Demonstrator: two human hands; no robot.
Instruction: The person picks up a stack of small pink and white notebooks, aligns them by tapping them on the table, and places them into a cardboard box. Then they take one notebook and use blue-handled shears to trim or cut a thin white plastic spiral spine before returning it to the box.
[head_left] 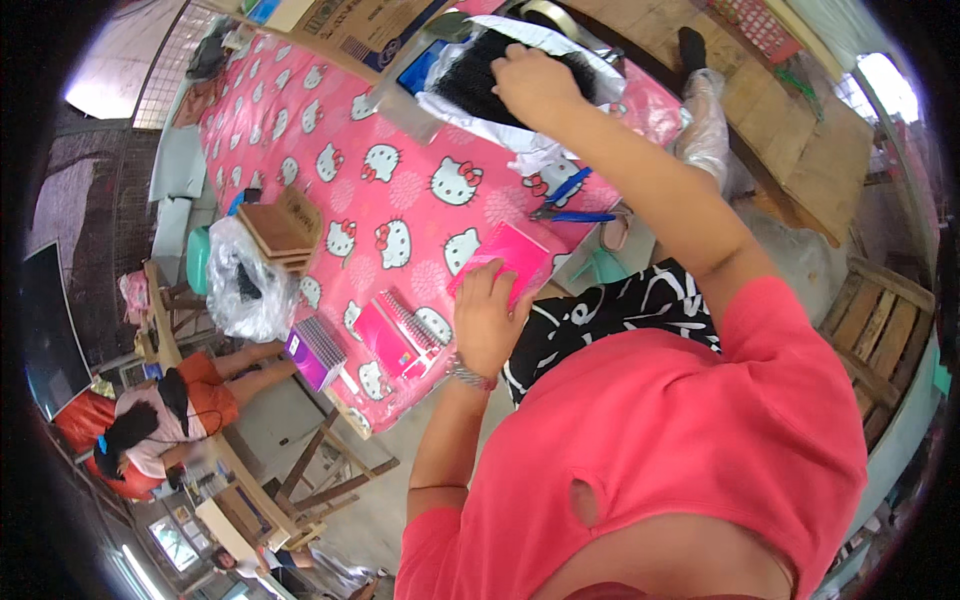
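Note:
My left hand (pixel 487 315) grips a bright pink notebook (pixel 520 250) at the table's near edge, fingers over its cover and thumb at its side. My right hand (pixel 535 85) reaches to the far side, its fingertips bent down into a pile of fine black pieces (pixel 470 85) lying in white wrapping (pixel 530 145). What those fingers pinch is hidden. Blue-handled pliers (pixel 580 215) lie just right of the pink notebook. Left of my left hand are a stack of pink spiral notebooks (pixel 385 335) and a stack of purple spiral notebooks (pixel 315 355).
A pink cat-print cloth (pixel 290 130) covers the table. Brown boards (pixel 275 230) and a clear plastic bag (pixel 245 280) are along the left edge. A cardboard box (pixel 365 30) stands at the back. Another person (pixel 165 420) sits at lower left; a wooden bench (pixel 790 120) is at right.

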